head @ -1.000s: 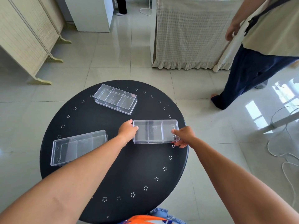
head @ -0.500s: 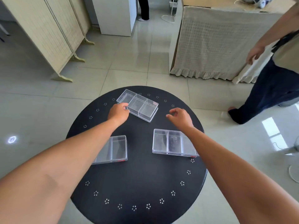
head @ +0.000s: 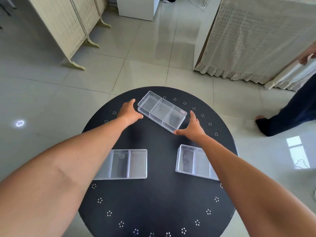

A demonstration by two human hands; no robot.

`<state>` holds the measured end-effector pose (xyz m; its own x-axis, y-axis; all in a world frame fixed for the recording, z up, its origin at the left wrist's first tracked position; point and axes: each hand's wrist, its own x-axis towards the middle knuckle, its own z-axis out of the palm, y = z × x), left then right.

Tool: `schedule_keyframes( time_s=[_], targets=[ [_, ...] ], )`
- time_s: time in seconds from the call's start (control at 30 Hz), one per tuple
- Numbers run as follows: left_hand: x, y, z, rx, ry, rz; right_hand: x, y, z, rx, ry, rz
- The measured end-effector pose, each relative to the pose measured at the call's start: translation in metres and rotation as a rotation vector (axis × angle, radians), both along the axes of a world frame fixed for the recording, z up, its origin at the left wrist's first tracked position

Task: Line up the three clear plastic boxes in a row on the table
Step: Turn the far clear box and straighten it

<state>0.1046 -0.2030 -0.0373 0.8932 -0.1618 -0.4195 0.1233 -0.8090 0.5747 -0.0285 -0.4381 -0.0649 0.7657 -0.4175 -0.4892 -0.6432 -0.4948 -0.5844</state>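
Note:
Three clear plastic boxes with inner dividers lie on a round black table. The far box sits askew near the back edge. My left hand is at its left end and my right hand at its near right corner. Both hands have their fingers spread, and the thumbs touch the box's edges. The left box and the right box rest side by side nearer to me with a gap between them. My forearms partly cover both.
Another person's leg and foot stand on the tiled floor just right of the table. A cloth-covered table is behind on the right, a folding screen at the back left, and a white cabinet at the top.
Both hands let go of the right box and reached forward to the far box, which they now flank at its two ends. The view tilted toward the far side.

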Motion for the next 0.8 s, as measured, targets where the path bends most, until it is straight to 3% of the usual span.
schedule_keyframes(
  time_s=[0.33, 0.5, 0.8],
  targets=[
    [0.03, -0.006, -0.037, -0.167, 0.19, -0.072, 0.014, -0.008, -0.027, 0.045, -0.014, 0.057],
    [0.027, -0.012, -0.045, -0.264, 0.186, -0.067, 0.016, -0.009, -0.025, 0.07, -0.006, 0.038],
    [0.035, -0.001, -0.023, -0.339, 0.06, -0.005, 0.029, -0.024, 0.001, 0.437, -0.171, -0.115]
  ],
)
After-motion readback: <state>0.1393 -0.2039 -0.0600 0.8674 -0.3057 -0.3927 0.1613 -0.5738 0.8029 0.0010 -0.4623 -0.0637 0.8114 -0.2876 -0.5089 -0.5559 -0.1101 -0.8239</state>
